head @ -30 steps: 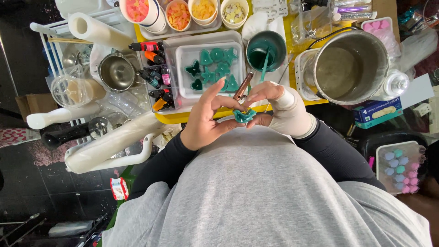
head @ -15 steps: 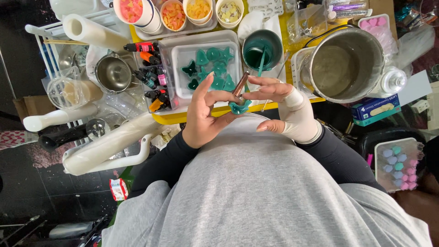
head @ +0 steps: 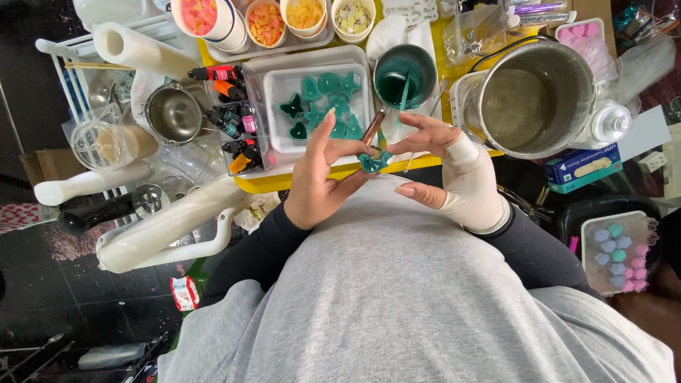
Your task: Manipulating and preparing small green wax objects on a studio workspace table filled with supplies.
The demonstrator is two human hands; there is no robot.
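I see my left hand [head: 323, 181] and wrapped right hand [head: 443, 167] pinching a small teal shape [head: 372, 162] together above the yellow tray [head: 284, 182]; the brown tool [head: 372, 128] seems held by the left

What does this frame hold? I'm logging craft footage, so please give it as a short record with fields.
Left hand: fingers spread, fingertips on the small teal piece
Right hand: wrapped in a beige bandage, fingertips on the same piece
Brown stick: rises from between the fingers
White tray: holds teal shapes
Teal cup: behind the hands
Metal pot: to the right
Dye bottles: left of the tray
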